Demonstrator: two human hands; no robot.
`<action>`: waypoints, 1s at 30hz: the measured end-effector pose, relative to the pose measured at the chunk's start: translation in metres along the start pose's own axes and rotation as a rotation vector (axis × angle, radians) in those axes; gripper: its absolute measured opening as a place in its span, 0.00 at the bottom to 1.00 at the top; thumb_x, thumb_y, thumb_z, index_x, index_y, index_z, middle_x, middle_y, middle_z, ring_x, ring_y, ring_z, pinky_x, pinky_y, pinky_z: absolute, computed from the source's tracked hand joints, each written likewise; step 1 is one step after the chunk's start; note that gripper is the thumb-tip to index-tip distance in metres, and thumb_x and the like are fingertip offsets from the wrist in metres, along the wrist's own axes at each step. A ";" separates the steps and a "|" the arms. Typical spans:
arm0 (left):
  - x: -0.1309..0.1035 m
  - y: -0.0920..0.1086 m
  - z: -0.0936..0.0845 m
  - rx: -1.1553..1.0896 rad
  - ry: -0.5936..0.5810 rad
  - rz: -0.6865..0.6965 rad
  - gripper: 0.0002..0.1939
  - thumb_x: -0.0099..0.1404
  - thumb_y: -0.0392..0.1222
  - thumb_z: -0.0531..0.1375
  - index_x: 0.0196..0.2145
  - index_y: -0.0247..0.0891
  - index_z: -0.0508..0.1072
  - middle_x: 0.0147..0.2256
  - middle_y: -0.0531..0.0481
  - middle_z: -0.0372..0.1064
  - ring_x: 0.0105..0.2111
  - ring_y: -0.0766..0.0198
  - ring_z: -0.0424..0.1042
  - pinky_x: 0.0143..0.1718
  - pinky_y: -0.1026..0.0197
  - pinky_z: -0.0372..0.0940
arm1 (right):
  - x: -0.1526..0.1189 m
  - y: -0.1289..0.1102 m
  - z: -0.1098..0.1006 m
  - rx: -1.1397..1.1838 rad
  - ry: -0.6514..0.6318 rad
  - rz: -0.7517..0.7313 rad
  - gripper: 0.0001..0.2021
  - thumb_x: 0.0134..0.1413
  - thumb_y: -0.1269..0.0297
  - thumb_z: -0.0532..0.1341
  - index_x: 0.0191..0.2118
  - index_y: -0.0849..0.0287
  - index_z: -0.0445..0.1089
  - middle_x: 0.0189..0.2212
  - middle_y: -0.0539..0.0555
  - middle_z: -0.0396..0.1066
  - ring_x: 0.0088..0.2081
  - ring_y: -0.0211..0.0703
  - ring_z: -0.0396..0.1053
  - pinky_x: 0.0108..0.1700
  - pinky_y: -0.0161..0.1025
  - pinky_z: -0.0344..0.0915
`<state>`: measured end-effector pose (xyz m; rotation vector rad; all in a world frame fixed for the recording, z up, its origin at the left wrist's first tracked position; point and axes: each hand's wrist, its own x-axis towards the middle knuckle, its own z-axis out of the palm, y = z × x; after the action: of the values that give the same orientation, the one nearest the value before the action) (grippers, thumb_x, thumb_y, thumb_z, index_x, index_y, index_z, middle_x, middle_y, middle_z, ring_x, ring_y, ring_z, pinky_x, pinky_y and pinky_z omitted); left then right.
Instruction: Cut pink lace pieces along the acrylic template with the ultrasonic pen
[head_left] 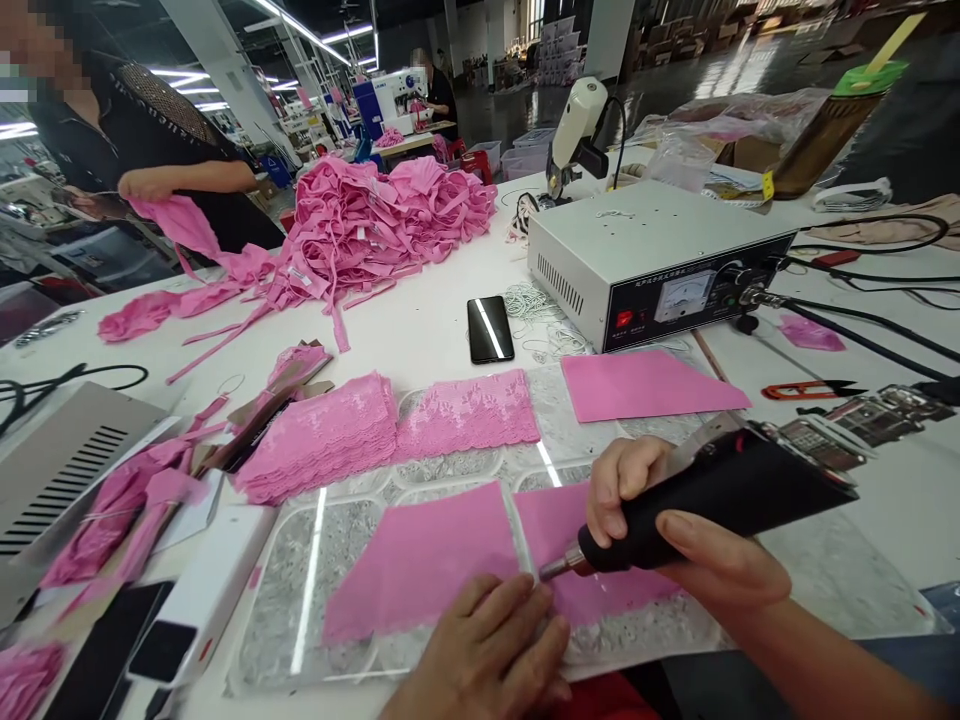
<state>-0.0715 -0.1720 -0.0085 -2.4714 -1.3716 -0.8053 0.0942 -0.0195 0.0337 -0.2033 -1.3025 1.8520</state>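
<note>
Right hand (716, 557) is gripping the black tool (697, 492) at the edge of a pink panel (555, 520) on the mat (279, 605). Left hand (495, 640) is pressing alongside, can't tell if pinching. White tabletop (900, 490) is showing right of the mat.

The tool (712, 490) you grip is smooth and black, matt like plastic, with a bright metal tip (556, 568) and shiny metal fittings (821, 445) to the right. The two near pink panels (442, 560) before you are thin, smooth, matt cloth; the lace stacks (322, 440) beyond are rough with raised floral patterning. Beneath, your marbled mat (281, 590) is glossy and smooth, throwing back streaks of light. At far right, the control box (652, 230) is cased in matt grey metal; the phone (491, 330) to its left is glossy black glass. The far heap (375, 225) is soft crumpled cloth, though you can't quite make out its weave.
</note>
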 end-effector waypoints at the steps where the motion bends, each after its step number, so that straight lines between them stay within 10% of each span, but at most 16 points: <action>1: 0.000 0.000 0.000 -0.003 0.001 -0.003 0.14 0.74 0.46 0.55 0.42 0.33 0.76 0.42 0.47 0.78 0.45 0.63 0.74 0.50 0.62 0.65 | 0.000 0.000 0.001 -0.006 -0.003 0.001 0.08 0.55 0.57 0.64 0.35 0.54 0.70 0.26 0.51 0.65 0.24 0.40 0.67 0.24 0.41 0.69; 8: -0.004 -0.001 0.001 0.004 -0.022 0.004 0.15 0.74 0.46 0.54 0.44 0.34 0.76 0.42 0.47 0.78 0.44 0.63 0.74 0.50 0.62 0.65 | 0.002 -0.005 -0.005 -0.006 0.032 -0.030 0.07 0.55 0.57 0.63 0.35 0.53 0.71 0.26 0.50 0.65 0.23 0.40 0.66 0.23 0.41 0.68; 16: 0.001 -0.014 0.004 0.144 -0.032 -0.146 0.16 0.74 0.40 0.51 0.52 0.34 0.73 0.51 0.44 0.73 0.55 0.57 0.68 0.58 0.56 0.59 | 0.001 -0.015 -0.029 -0.154 0.538 -0.290 0.06 0.46 0.59 0.65 0.30 0.53 0.72 0.26 0.51 0.60 0.24 0.40 0.62 0.24 0.42 0.67; 30: 0.000 -0.020 0.012 0.178 -0.101 -0.195 0.19 0.71 0.42 0.56 0.58 0.38 0.69 0.57 0.44 0.68 0.62 0.54 0.60 0.67 0.48 0.45 | 0.003 0.004 -0.019 -0.181 0.417 -0.281 0.05 0.51 0.61 0.66 0.34 0.55 0.72 0.29 0.51 0.65 0.25 0.39 0.66 0.27 0.43 0.71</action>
<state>-0.0838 -0.1554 -0.0202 -2.2958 -1.6626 -0.5724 0.1005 -0.0046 0.0226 -0.4528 -1.1366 1.3666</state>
